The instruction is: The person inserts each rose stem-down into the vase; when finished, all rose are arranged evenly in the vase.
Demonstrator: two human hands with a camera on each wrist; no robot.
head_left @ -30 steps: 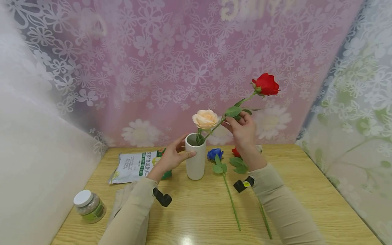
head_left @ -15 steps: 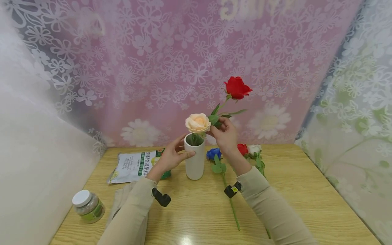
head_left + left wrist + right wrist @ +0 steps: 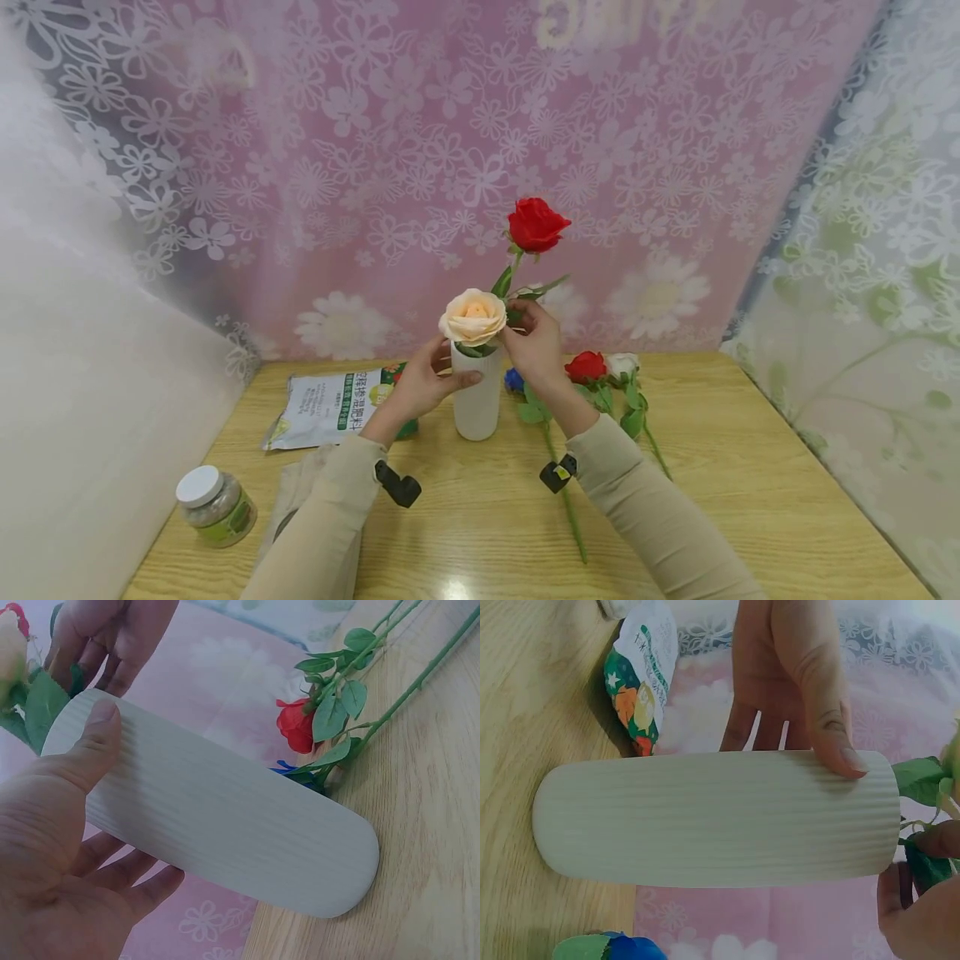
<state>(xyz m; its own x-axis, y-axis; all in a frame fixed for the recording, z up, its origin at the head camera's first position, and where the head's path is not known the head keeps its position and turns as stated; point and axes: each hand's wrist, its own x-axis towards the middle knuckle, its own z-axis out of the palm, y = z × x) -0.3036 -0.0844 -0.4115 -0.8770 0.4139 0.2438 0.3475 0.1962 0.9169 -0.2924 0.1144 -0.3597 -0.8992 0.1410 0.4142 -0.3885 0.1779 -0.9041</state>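
Within left hand, between thumb and fingers, upright white vase

Around the vase on the table, with twelve o'clock away from the person, things are arranged thus: a first rose is set in its mouth; a second rose is held there by the right hand, its bloom toward one o'clock. The vase is gripped at nine by the left hand. A bag is laid beyond at nine, a jar is placed near eight. A third rose is laid near three, its stem pointed toward five; a fourth rose and a fifth rose are laid side by side between two and three.
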